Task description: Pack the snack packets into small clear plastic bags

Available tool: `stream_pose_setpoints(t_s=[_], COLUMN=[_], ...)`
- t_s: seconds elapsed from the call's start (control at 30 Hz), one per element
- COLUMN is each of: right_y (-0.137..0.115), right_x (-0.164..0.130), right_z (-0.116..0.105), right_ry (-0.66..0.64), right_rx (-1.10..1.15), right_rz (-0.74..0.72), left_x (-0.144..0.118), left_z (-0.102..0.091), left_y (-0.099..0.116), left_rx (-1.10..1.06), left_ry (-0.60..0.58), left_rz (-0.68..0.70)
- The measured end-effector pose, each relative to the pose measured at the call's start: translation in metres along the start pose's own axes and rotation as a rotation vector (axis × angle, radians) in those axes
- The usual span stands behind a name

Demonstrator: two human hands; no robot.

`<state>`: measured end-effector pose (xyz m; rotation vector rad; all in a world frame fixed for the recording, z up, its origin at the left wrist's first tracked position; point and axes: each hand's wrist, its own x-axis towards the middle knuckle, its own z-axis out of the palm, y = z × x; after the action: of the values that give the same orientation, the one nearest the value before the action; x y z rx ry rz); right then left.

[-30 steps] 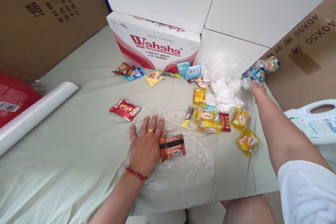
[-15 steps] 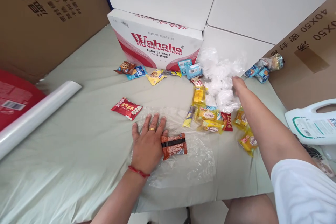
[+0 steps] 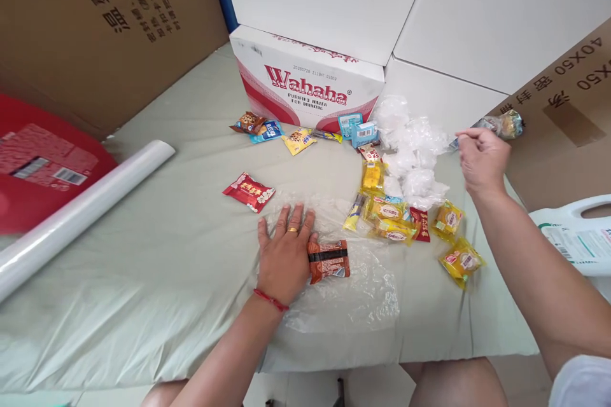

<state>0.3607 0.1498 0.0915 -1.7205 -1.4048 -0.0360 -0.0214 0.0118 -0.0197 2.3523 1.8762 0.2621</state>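
A: Where is the brown snack pack (image 3: 328, 260) seen?

B: It is seen in the lower middle of the frame, laid on a clear plastic sheet (image 3: 353, 296) on the table (image 3: 143, 280), its long axis running left to right. It is touched on its left end by the left hand (image 3: 285, 253), which is pressed flat with the fingers (image 3: 286, 219) spread wide.

A: And the other hand?

B: The right hand (image 3: 482, 162) is held raised at the right of the frame, well apart from the pack, its fingers loosely curled with thumb and forefinger drawn close. Whether a corner of the crumpled white plastic (image 3: 410, 152) is pinched there cannot be told. The left hand is by far the nearer.

A: What is hard to make out?

B: The wrapped bundle (image 3: 501, 124) beyond the right hand is partly covered by it, and the printing on the yellow packs (image 3: 389, 219) is too small to be read.
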Motion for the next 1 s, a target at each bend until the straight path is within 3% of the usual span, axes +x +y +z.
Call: stream_pose_setpoints(t_s=[0.13,0.2,0.33,0.43,0.53,0.63,0.7,0.77,0.8,0.87,0.93,1.0], right_y=[-0.058,-0.079,-0.097,-0.097,-0.093,-0.088,-0.085,-0.084,-0.084,-0.085,-0.086,-0.086], right_x=[-0.006,-0.004,0.001,0.0,-0.003,0.004,0.015,0.028,0.033,0.037,0.034,0.026], right_z=[0.045,0.076,0.135,0.158,0.157,0.141,0.127,0.114,0.108,0.101,0.103,0.114], right_ry=[-0.416,-0.523,-0.561,-0.623,-0.622,-0.495,-0.368,-0.335,-0.385,-0.603,-0.855,-0.934], right_rx=[-0.129,-0.318,-0.628,-0.696,-0.686,-0.581,-0.417,-0.174,-0.051,0.109,0.094,-0.04], right_rz=[-0.37,-0.5,-0.497,-0.446,-0.44,-0.4,-0.268,-0.05,0.066,0.254,0.348,0.34], left_x=[0.0,0.0,-0.001,0.0,0.0,-0.001,-0.001,-0.001,-0.001,-0.001,-0.001,-0.001], left_z=[0.0,0.0,0.0,0.0,-0.001,-0.001,0.0,0.001,0.001,0.001,0.001,0.0], left_y=[0.001,0.001,0.001,0.001,0.001,0.001,0.0,0.0,0.0,0.001,0.001,0.002], left_rx=[-0.02,-0.032,-0.048,-0.06,-0.071,-0.076,-0.074,-0.071,-0.071,-0.072,-0.069,-0.068], left_ry=[0.004,0.011,0.024,0.012,-0.003,-0.007,-0.003,0.002,0.003,0.001,0.0,-0.002], left_rz=[-0.009,-0.008,-0.009,-0.016,-0.018,-0.015,-0.01,-0.009,-0.011,-0.014,-0.016,-0.016])
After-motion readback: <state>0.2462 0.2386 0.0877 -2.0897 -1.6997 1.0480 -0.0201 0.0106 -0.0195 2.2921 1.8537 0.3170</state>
